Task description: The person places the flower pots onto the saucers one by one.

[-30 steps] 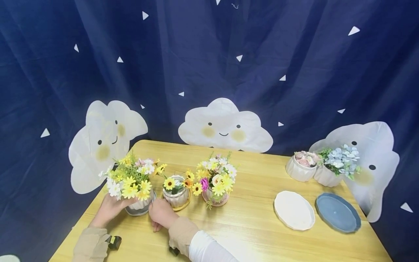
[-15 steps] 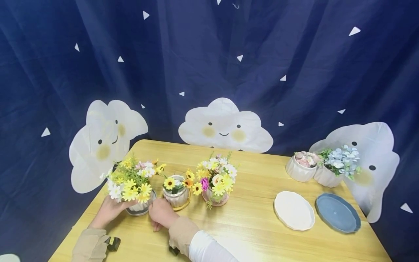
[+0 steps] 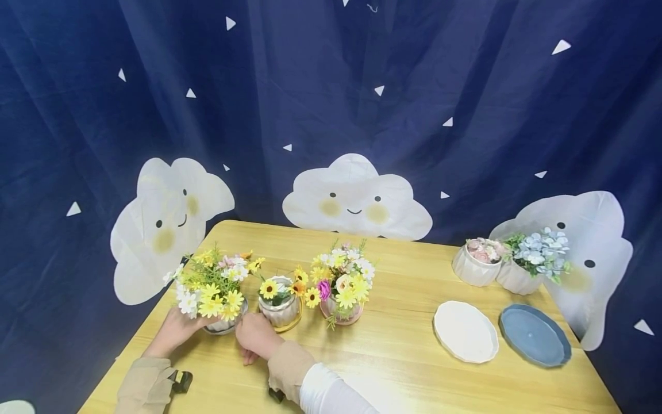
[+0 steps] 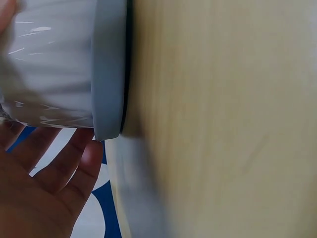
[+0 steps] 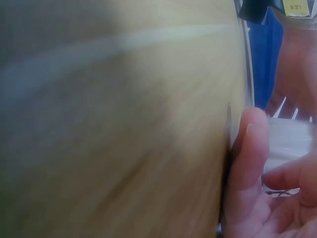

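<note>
My left hand (image 3: pixel 178 330) grips a ribbed white flower pot (image 4: pixel 49 74) from its left side, the fingers reaching round the wall. Yellow and white artificial flowers (image 3: pixel 212 290) fill that pot and hide its rim. Under it is a grey-blue saucer (image 4: pixel 109 69), low over the table, with a fingertip of the left hand at its edge. On the opposite side, my right hand (image 3: pixel 257 333) has its fingers curled close by the saucer's right edge. In the right wrist view, its thumb (image 5: pixel 251 148) lies near the tabletop beside the pot; I cannot tell whether it pinches the saucer.
Right beside the hands stands a sunflower pot (image 3: pixel 279 315) on a yellow saucer (image 3: pixel 289 328). Further right, mixed flowers (image 3: pixel 343 282) rise over a pink saucer (image 3: pixel 354 319). A white saucer (image 3: pixel 465 330), a blue saucer (image 3: pixel 535 334) and two flower pots (image 3: pixel 476 271) are on the table's right.
The left flower pot and its saucer have shifted slightly away and to the right, the left hand with them. The right hand stays nearly in place.
</note>
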### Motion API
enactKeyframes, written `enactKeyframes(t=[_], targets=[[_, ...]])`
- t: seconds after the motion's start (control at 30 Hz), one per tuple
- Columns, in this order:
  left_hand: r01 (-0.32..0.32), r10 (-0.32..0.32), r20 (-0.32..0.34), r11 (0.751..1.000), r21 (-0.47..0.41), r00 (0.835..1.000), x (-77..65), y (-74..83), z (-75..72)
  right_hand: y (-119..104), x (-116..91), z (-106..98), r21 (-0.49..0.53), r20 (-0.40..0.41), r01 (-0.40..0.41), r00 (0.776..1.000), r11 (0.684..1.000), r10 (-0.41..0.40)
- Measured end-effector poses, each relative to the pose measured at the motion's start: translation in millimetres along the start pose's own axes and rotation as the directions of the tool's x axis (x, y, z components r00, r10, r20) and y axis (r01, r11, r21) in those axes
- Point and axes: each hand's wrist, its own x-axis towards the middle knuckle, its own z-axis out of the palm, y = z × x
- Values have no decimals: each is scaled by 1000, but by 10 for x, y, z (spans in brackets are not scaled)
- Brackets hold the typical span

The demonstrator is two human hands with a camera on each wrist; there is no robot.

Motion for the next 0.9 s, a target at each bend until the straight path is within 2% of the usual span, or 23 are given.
enactKeyframes(t=[0.23,0.43,0.63,0.83,0.9], targets=[[43,-44,12,997,60,999,24,14,-12,5,-11,-23,-5,-13,34,999,999,-34],[-8,11,-27,995,99,1000,30,6,4,21,-22,-36,-39,-17,86,996,996,-87],[-59,59,-44,998,14,997,63,-37,28,20,-35,-31,-37,-13,87,996,995,-88],[-6,6,-3,987,-160,1000,101,161,-58,18,-38,-39,-55,-11,97,995,994,-98],[12,-11,9,984,-180,1000,102,184,-66,16,-35,-41,-58,-12,94,995,994,-95]])
